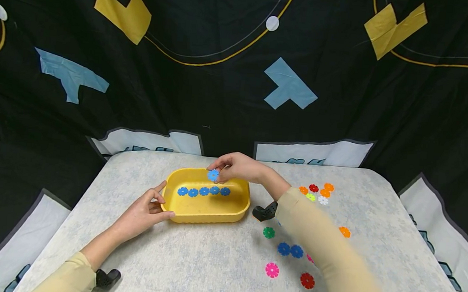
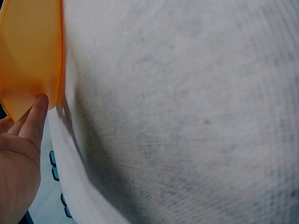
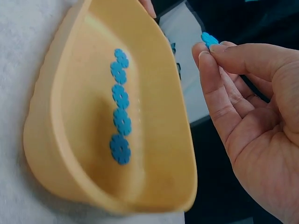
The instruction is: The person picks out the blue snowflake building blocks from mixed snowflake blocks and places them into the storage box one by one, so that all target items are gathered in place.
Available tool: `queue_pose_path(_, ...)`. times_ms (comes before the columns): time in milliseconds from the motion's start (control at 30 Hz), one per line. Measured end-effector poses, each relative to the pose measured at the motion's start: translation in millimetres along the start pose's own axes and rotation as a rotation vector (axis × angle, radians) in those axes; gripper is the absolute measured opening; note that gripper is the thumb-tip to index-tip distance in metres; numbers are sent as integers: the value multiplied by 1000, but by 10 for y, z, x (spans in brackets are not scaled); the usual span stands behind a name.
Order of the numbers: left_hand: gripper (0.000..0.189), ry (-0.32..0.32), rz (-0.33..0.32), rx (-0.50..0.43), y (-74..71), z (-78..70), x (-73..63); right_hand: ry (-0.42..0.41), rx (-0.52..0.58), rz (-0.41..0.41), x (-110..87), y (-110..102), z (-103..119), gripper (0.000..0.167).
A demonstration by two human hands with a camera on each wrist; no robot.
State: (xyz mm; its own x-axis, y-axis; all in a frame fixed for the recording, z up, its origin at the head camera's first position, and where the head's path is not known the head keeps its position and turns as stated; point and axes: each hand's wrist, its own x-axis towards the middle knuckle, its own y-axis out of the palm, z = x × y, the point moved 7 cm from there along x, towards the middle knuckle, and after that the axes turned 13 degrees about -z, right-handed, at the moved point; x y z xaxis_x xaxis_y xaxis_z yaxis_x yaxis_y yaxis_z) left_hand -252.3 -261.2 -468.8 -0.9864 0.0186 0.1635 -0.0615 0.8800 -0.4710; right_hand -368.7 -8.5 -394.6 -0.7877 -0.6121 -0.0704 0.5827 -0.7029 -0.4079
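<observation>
A yellow plastic basin point(image 1: 211, 216) stands on the table, with a row of several blue flower-shaped plastic discs point(image 1: 204, 191) lying along its floor. My left hand point(image 1: 145, 210) grips the basin's left end, thumb on the near rim and fingers round the side. Over the far rim, my right hand point(image 1: 240, 167) pinches one more blue flower-shaped disc point(image 1: 213, 175) between thumb and fingertips. In the right wrist view that pinched disc point(image 3: 210, 39) shows edge-on above the fingertips, beside the basin point(image 3: 159, 116).
Loose discs lie on the pale tablecloth point(image 1: 206, 269) to the right: two blue ones point(image 1: 290, 250), a green one point(image 1: 269, 232), a pink one point(image 1: 272, 270), a red one point(image 1: 307, 280), and a farther orange, red, yellow and white cluster point(image 1: 318, 191). My right sleeve point(image 1: 325, 247) covers part of them.
</observation>
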Motion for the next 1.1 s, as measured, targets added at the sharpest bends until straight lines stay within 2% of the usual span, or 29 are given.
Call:
queue_pose_path(233, 49, -15, -2, -4, -10, 29, -14, 31, 83, 71, 135, 374, -5, 38)
queue_pose_path(467, 52, -7, 1, -29, -23, -13, -29, 24, 35, 105, 250, 685, -12, 35)
queue_pose_path(967, 54, -28, 8, -6, -14, 8, -9, 196, 30, 49, 525, 864, -53, 31)
queue_pose_path(1100, 51, -16, 9, -15, -17, 6, -13, 202, -16, 54, 553, 928, -87, 31)
